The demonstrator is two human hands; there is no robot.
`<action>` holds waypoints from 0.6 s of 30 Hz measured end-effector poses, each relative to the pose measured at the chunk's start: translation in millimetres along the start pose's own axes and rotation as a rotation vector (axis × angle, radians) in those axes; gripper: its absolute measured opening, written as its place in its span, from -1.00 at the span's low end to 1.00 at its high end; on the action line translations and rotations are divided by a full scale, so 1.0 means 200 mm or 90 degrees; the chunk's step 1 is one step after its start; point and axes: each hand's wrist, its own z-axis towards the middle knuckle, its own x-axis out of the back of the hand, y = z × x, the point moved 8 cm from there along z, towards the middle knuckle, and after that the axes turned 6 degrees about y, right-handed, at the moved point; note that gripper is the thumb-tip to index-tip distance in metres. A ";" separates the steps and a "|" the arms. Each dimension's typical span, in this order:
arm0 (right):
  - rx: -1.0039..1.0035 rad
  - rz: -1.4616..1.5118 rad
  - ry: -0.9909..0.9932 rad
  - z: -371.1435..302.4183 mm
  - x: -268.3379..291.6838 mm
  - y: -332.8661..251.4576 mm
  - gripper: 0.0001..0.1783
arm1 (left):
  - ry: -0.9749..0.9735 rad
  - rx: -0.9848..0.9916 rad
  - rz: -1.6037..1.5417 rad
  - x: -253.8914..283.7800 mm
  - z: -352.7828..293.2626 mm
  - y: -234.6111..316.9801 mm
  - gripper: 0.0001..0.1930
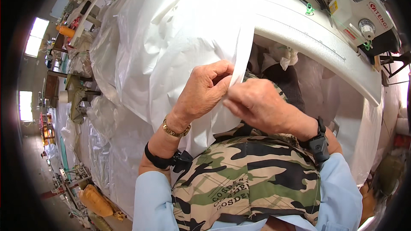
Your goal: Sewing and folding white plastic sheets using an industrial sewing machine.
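Observation:
A large sheet of thin white fabric (171, 30) spreads over the table and drapes down toward my lap. Along its right edge runs a narrow folded strip (245, 49). My left hand (207, 86) pinches this edge between thumb and fingers. Close beside it, my right hand (257, 102) has its fingers curled in at the same edge; they are slightly blurred, and whatever lies between them is hidden. The two hands almost touch.
A white sewing machine (364, 21) with a dial stands at the upper right. Black-tipped snips (302, 1) with green handles lie on the table (291, 28), whose curved front edge carries a ruler scale. Bundles of white sheeting (107, 132) fill the left side.

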 end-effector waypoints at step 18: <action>-0.273 0.082 0.490 -0.01 -0.24 0.69 -0.57 | 0.142 -0.021 0.200 0.51 0.08 0.26 -0.91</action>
